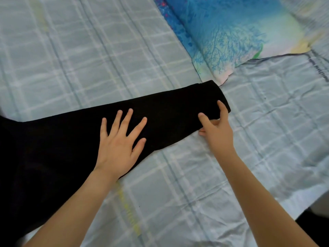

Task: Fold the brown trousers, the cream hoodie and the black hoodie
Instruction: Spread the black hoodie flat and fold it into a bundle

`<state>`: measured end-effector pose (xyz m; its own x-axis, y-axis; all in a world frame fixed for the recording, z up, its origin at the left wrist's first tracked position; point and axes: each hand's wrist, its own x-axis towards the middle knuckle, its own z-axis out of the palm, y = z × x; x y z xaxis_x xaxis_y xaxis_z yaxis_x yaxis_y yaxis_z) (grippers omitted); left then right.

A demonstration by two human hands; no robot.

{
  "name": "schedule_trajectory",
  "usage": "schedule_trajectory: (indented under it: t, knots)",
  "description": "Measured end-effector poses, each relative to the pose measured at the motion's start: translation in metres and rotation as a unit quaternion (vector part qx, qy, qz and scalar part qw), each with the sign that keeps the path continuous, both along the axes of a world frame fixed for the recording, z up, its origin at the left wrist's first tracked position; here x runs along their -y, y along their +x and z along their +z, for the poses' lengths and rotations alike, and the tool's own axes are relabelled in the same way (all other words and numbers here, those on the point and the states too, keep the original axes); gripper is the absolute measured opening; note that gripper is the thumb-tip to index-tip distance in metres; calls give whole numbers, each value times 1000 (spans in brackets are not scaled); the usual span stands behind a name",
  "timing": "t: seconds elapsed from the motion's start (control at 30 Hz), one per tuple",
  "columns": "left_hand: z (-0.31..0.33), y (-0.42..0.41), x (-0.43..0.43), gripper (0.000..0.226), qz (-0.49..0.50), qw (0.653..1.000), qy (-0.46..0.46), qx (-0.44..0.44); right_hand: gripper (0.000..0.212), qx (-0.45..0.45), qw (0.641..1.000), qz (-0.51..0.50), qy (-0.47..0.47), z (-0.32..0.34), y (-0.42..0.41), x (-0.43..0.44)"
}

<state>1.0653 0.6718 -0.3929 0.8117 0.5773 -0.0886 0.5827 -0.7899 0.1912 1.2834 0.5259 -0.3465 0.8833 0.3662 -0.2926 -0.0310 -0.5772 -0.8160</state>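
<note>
The black hoodie [53,143] lies on the bed, its body at the left and one sleeve stretched out to the right as far as the cuff. My left hand [119,139] rests flat on the sleeve with fingers spread. My right hand [216,127] is at the cuff end: thumb and one finger lie on top of the cloth, other fingers are curled under its near edge, pinching it. The brown trousers and the cream hoodie are out of view.
The bed is covered by a pale blue checked sheet [178,184]. A blue patterned pillow [231,36] lies at the back right, just beyond the cuff. The bed's edge [292,216] runs along the lower right.
</note>
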Motion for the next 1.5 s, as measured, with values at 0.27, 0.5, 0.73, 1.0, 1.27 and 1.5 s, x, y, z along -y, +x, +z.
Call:
schedule_trajectory:
  t: [0.27, 0.5, 0.73, 1.0, 1.27, 1.5]
  knots:
    - [3, 0, 1, 59, 7, 1000, -24, 14, 75, -92, 977, -105, 162, -11, -24, -25]
    - [22, -32, -18, 60, 27, 998, -45, 31, 84, -37, 973, -27, 225, -10, -11, -16]
    - [16, -16, -14, 56, 15, 998, -15, 54, 91, -125, 918, -58, 371, -1, 19, -20]
    - [-18, -10, -11, 57, -1, 1000, 28, 14, 71, -260, 889, -90, 365, -25, 6, -19]
    - [20, -7, -15, 44, 123, 942, -261, 172, 60, -284, 856, -87, 423, 27, -39, -38]
    - [105, -57, -15, 45, 160, 585, -646, 464, 53, -387, 800, 59, 454, 79, -169, -69]
